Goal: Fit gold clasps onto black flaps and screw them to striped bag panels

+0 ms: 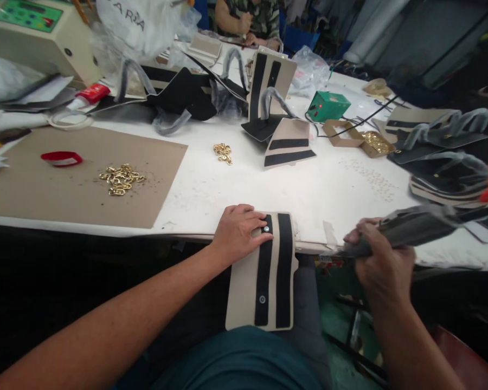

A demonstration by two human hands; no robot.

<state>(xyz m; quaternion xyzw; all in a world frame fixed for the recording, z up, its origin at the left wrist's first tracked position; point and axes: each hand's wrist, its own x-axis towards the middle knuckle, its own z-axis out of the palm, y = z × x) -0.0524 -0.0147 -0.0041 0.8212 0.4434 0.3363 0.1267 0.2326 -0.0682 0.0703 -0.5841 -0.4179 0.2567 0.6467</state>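
Note:
A beige panel with two black stripes (283, 271) lies partly on the table's front edge and partly over my lap. Two round metal snaps show on its left stripe. My left hand (241, 233) rests on the panel's upper left part, fingers spread beside the upper snap. To the right, my right hand (384, 260) is wrapped round a dark, plastic-covered tool (415, 227), blurred by motion, its tip pointing left and apart from the panel.
Gold metal pieces (122, 179) lie on a brown board (65, 206) at left, with more (223, 153) mid-table. Behind stand striped bag parts (290, 142), a green box (328, 106) and small cartons (341, 134). A person's hands (248, 30) work across the table.

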